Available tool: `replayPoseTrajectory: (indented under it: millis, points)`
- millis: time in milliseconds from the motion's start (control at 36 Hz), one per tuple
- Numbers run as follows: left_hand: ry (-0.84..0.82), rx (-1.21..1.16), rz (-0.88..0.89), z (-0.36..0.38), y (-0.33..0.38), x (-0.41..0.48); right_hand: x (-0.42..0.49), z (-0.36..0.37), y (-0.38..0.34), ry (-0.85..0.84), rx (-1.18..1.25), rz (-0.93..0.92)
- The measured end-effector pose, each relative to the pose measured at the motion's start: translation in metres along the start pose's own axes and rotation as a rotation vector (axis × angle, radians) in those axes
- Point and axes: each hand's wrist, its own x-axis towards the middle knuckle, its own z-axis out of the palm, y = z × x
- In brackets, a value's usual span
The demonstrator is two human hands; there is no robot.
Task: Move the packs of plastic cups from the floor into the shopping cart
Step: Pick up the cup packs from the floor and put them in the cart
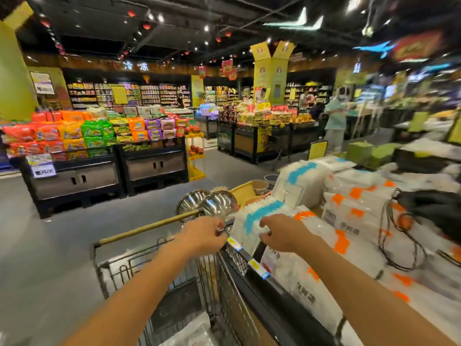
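Holding a pack (pixel 249 221) beside the cart (pixel 107 267).
Our left grip (pixel 203 233) and right grip (pixel 282 233) clutch it; another seems loaded.

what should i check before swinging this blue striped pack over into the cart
1. Right hand grips the blue-striped pack: ok.
2. Left hand holding the pack too: cannot tell, blurred.
3. Pack free of the black bin rail: not ok, its lower end sits at the rail.
4. Room in the cart: ok, one white pack at the bottom.
5. Brass rod by the cart's far rim out of the path: cannot tell.
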Motion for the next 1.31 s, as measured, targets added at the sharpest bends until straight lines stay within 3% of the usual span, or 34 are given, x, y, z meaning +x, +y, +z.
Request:
replayPoseTrajectory:
  millis: [389,694,1056,1306]
  points:
    - [-0.203,-0.097,0.494,0.027,0.109,-0.071,-0.227,-0.008,0.018,0.033,0.013,0.547]
    - [-0.228,-0.082,0.904,0.050,0.238,-0.157,-0.418,-0.011,0.025,0.087,0.037,0.863]
    - [-0.404,-0.109,1.277,0.098,0.388,-0.342,-0.676,0.015,-0.004,0.112,0.155,1.311]
    - [-0.562,-0.073,1.515,0.126,0.454,-0.482,-0.826,0.047,-0.044,0.149,0.178,1.493]
